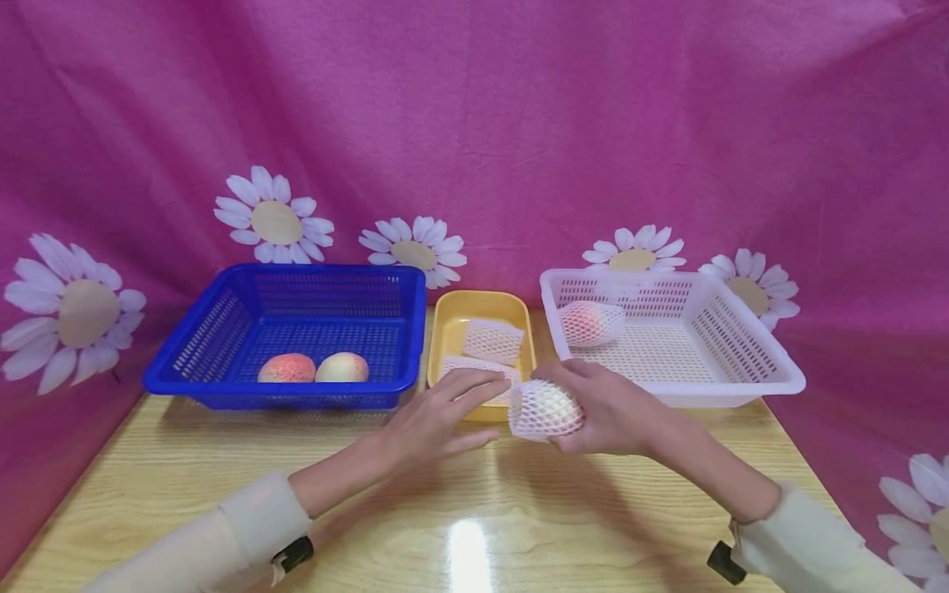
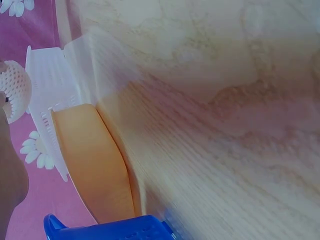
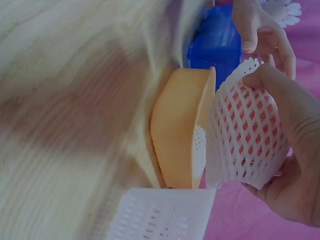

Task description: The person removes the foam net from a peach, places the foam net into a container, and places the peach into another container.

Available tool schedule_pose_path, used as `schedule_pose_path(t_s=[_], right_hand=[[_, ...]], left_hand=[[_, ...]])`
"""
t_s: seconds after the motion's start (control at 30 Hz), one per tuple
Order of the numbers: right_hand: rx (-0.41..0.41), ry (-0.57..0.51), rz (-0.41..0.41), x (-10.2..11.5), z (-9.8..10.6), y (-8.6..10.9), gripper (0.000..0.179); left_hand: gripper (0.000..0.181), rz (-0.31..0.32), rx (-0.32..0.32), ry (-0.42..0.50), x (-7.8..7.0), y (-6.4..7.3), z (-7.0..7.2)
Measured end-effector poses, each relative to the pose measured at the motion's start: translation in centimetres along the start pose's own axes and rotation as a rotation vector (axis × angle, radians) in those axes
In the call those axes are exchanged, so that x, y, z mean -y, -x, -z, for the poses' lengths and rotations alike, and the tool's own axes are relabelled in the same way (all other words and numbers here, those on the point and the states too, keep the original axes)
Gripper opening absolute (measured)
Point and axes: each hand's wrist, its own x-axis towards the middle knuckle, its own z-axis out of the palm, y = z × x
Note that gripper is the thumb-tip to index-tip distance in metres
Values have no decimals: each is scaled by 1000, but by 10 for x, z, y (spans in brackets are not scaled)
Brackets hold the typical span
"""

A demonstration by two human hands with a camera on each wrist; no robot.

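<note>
My right hand (image 1: 619, 412) grips a peach in a white foam net (image 1: 550, 409) above the front edge of the yellow tray. The right wrist view shows red peach skin through the mesh of the netted peach (image 3: 247, 132), with the thumb across it. My left hand (image 1: 437, 416) hovers just left of it, fingers stretched toward the net and holding nothing. Foam net sleeves (image 1: 493, 342) lie in the yellow tray (image 1: 482, 297), partly hidden by the left hand. At the left edge of the left wrist view, only part of the netted peach (image 2: 16, 90) appears.
On the left, a blue basket (image 1: 285, 397) holds two bare peaches (image 1: 286, 368), one redder, one paler. A white basket (image 1: 741, 389) on the right contains another netted peach (image 1: 591, 323). All stand on a wooden table (image 1: 400, 527) before a pink flowered cloth (image 1: 504, 123).
</note>
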Motion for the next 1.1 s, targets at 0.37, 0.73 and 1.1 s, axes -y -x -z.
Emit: schedule_pose_path(t_s=[0.37, 0.73, 1.1], right_hand=[[44, -30, 14, 4, -19, -1, 74], [67, -43, -31, 9, -34, 1, 78], [108, -65, -63, 12, -45, 1, 77]], left_hand=[[69, -24, 51, 30, -2, 10, -1], [67, 10, 98, 38, -5, 19, -2], [65, 4, 110, 53, -4, 26, -3]])
